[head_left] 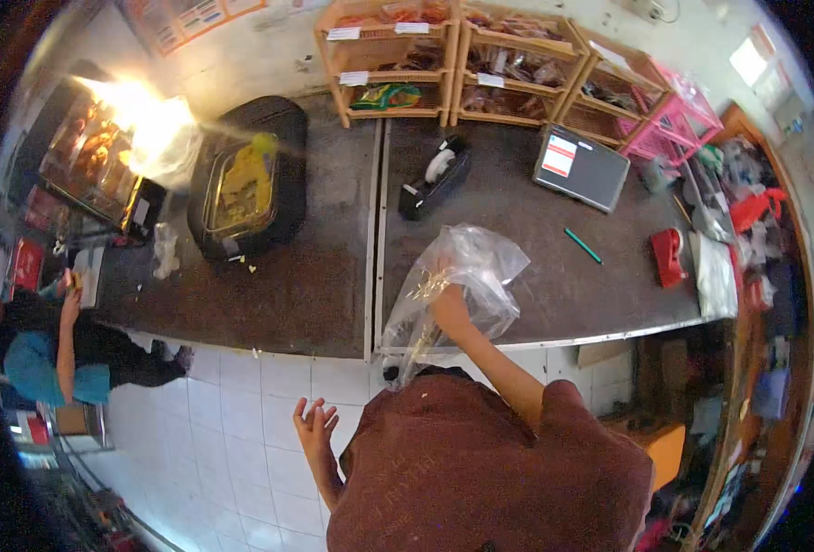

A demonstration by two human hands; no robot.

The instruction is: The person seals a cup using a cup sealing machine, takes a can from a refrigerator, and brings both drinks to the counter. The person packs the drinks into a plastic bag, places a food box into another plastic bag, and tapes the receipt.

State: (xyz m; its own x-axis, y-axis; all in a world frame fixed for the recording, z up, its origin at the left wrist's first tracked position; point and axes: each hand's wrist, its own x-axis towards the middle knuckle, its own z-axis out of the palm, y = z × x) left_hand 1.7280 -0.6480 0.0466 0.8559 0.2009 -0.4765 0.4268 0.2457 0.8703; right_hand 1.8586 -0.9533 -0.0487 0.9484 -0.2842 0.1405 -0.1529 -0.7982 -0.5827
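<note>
A clear plastic bag (pixel 481 258) lies crumpled over the front edge of the dark table, and part of it hangs down towards my shirt. Thin gold-coloured strips (pixel 428 283) show in or on the plastic. My right hand (pixel 447 305) is at the bag, seemingly inside it. Plastic and glare cover its fingers, so their grip cannot be made out. Away from the table, my left hand (pixel 315 423) is raised above the white tiled floor with its fingers apart, holding nothing.
A black tape dispenser (pixel 435 177), a tablet-like device (pixel 582 167), a green pen (pixel 583 246) and a red dispenser (pixel 668 258) stand on the table. Wooden racks (pixel 456 64) line the back. Left are a glass-lidded container (pixel 241 189), a bright lit case (pixel 90 156) and another person (pixel 57 359).
</note>
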